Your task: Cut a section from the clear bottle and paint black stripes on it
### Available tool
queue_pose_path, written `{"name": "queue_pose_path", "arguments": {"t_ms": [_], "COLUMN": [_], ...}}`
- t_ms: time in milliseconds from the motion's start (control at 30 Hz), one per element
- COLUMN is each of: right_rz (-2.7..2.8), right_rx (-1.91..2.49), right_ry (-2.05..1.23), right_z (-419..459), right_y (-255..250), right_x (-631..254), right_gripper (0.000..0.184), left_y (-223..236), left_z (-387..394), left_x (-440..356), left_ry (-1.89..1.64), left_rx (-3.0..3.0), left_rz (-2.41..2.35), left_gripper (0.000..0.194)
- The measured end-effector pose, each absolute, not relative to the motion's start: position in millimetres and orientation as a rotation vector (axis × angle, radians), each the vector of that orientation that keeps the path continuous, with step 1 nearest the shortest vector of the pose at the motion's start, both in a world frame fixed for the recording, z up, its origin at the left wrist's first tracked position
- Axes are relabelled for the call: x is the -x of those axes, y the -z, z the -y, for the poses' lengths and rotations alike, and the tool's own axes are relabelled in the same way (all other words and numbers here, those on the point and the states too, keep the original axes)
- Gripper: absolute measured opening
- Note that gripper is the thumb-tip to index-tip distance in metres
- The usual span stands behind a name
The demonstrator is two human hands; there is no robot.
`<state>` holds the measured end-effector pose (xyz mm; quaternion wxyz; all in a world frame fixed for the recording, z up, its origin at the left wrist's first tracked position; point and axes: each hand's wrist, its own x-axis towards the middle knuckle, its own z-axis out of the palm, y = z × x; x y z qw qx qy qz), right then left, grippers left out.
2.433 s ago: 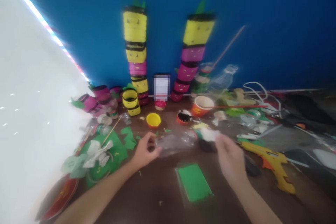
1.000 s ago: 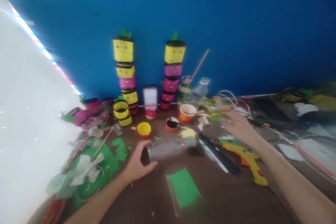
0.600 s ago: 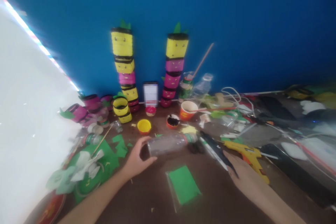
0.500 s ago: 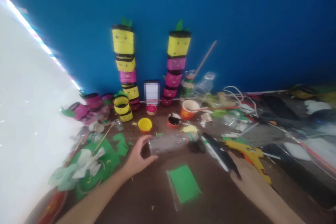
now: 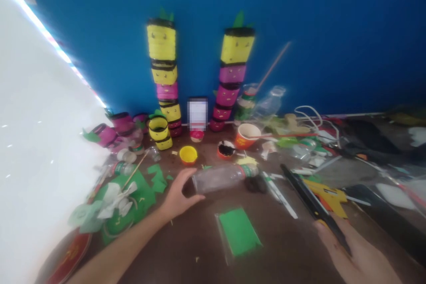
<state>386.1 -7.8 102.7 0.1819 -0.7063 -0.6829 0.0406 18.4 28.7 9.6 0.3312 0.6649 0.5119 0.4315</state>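
A clear plastic bottle (image 5: 218, 178) with a green band near its neck lies sideways on the brown table. My left hand (image 5: 181, 195) curves round its base end, thumb on the near side and fingers on the far side. In my right hand (image 5: 356, 248) is a long black tool (image 5: 311, 202), tapering towards its tip and edged with yellow; blur hides its exact kind. Close to that tool lies a yellow glue gun (image 5: 331, 195), partly covered by it. A slim white-and-grey strip-shaped tool (image 5: 279, 195) rests between the bottle and my right hand.
Green paper in a clear sleeve (image 5: 239, 230) lies in front. Two stacked yellow-and-pink towers (image 5: 162, 44) stand by the blue wall. A yellow cup (image 5: 188, 155), a small pot of black paint (image 5: 226, 149) and a paper cup (image 5: 246, 136) stand behind the bottle. Green scraps (image 5: 143, 186) lie left.
My right hand has moved right and nearer me with the black tool, away from the white-and-grey strip, which stays on the table. My left hand keeps its place at the bottle's base.
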Motion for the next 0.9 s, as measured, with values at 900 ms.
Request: {"name": "queue_pose_path", "arguments": {"t_ms": [900], "right_rz": [1.888], "right_rx": [1.731], "right_ry": [-0.326], "right_z": [12.9], "right_y": [-63.8], "right_x": [-321.5], "right_gripper": [0.036], "left_y": [-19.3], "left_z": [-25.6], "left_x": [-25.0], "left_ry": [-1.159], "left_rx": [-1.959], "left_rz": [-1.345], "left_gripper": [0.066]}}
